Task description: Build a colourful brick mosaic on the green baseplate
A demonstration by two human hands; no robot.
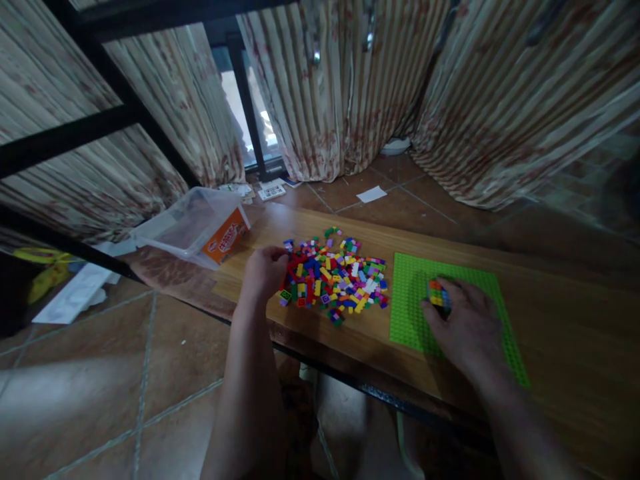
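Observation:
My left hand [266,272] is at the left edge of a loose pile of toy building bricks [327,275]. Its fingers are curled together by the bricks, and whatever lies between the fingertips is too small to make out. Over on the right, my right hand [465,321] grips a small brick stack [437,293] with orange, yellow and blue parts between thumb and fingers. That stack is on or just above a bright green studded baseplate [407,297]; the hand hides its underside and right side.
A clear plastic tub [185,223] with an orange label lies at the left end of the wooden bench [370,233]. Papers [371,194] are on the tiled floor beyond, before striped curtains [340,93]. A dark metal frame [110,73] crosses the upper left.

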